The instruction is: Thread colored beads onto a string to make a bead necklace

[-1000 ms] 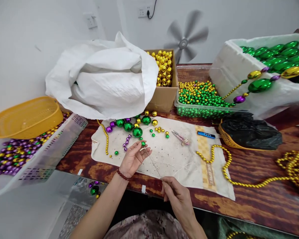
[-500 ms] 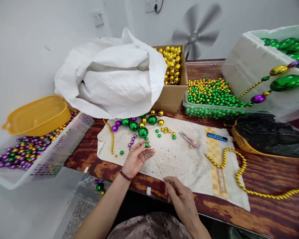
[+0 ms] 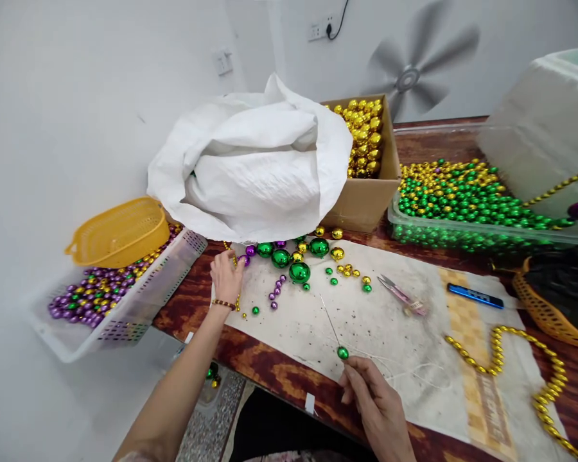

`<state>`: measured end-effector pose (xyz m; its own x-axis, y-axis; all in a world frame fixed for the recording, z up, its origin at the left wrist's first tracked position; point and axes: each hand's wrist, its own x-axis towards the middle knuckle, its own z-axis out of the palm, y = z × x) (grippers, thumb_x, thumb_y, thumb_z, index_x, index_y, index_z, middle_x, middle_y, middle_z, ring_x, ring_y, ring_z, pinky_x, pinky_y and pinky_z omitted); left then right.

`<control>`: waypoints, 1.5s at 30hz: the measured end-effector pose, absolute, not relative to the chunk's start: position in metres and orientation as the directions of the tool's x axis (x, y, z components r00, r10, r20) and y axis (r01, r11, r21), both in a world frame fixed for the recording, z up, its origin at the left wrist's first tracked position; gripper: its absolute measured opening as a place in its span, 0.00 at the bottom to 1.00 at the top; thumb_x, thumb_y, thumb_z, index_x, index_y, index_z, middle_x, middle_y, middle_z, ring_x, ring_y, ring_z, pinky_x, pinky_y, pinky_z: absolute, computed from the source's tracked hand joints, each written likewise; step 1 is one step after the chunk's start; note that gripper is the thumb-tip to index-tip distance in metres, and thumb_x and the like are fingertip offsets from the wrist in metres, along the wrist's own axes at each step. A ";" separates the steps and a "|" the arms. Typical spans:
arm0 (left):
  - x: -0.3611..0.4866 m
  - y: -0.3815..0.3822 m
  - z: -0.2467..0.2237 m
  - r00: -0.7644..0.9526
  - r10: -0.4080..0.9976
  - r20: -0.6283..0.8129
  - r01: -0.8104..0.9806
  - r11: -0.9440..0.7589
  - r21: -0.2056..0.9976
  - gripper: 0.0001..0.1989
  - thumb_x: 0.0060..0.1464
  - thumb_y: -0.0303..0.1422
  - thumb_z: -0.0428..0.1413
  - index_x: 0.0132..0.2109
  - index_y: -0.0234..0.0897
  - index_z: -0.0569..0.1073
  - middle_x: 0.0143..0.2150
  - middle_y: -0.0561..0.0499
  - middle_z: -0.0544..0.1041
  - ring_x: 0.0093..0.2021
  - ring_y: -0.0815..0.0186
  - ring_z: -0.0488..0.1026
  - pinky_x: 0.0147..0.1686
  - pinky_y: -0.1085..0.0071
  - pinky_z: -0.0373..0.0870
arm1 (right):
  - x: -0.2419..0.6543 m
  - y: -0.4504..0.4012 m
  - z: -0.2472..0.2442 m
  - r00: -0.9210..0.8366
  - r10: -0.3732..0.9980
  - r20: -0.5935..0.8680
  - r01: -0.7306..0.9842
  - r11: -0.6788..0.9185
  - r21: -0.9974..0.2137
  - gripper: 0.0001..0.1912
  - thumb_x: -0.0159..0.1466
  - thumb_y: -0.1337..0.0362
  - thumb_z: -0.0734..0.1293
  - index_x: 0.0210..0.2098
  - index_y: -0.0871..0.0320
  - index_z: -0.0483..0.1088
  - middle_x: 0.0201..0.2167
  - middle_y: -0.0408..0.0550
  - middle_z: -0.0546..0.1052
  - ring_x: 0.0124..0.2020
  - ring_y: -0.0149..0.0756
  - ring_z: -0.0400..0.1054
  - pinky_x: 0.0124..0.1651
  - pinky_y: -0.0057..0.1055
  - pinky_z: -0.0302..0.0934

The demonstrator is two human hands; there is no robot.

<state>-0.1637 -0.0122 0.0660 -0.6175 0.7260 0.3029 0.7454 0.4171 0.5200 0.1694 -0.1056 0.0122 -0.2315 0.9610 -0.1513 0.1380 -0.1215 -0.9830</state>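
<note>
My right hand, near the table's front edge, pinches a long thin needle that points up and away from me. A green bead is threaded on the needle, just above my fingertips. At the left side of the cloth, my left hand has its fingers curled at a purple bead. A strand of small gold beads runs partly beneath that hand. Larger green beads lie in a cluster to its right, and a short row of small purple beads lies nearer me.
Scissors and a blue cutter lie on the white cloth. A gold bead chain trails off right. Behind are a white sack, a cardboard box and a clear bin. A white basket stands left.
My left hand has left the needle's tip and moved left to the purple beads. The green bead has slid down the needle to my right fingers. The view has turned left.
</note>
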 end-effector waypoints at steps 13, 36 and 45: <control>-0.190 0.002 0.041 -0.490 0.842 0.226 0.836 0.380 0.396 0.14 0.57 0.36 0.56 0.49 0.36 0.74 0.50 0.39 0.77 0.55 0.48 0.68 0.56 0.50 0.62 | 0.174 -0.108 0.006 -0.235 0.951 -0.202 0.173 -0.163 -0.971 0.18 0.68 0.47 0.63 0.39 0.56 0.71 0.26 0.45 0.74 0.23 0.33 0.69 0.29 0.26 0.65; 0.014 -0.072 0.065 -0.051 0.999 -0.006 -0.227 -0.006 0.974 0.16 0.55 0.30 0.64 0.50 0.42 0.74 0.47 0.50 0.76 0.46 0.66 0.73 0.49 0.69 0.70 | 0.155 -0.081 0.054 -0.040 0.977 -0.211 -0.435 -0.207 -0.876 0.16 0.61 0.50 0.71 0.36 0.56 0.69 0.37 0.48 0.77 0.34 0.37 0.76 0.29 0.27 0.69; -0.002 -0.071 0.075 -0.117 0.968 0.223 0.017 -0.222 0.975 0.14 0.56 0.30 0.62 0.50 0.43 0.79 0.52 0.46 0.73 0.53 0.60 0.72 0.54 0.63 0.73 | 0.179 -0.105 0.030 -0.055 0.994 -0.095 -0.162 -0.102 -0.981 0.13 0.68 0.55 0.66 0.35 0.57 0.72 0.26 0.43 0.73 0.27 0.30 0.67 0.30 0.25 0.62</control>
<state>-0.0020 -0.0711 0.0751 -0.1166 0.9679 0.2227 0.0173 -0.2222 0.9748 0.1792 -0.1047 0.0299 -0.0551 0.9940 -0.0946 -0.1624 -0.1024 -0.9814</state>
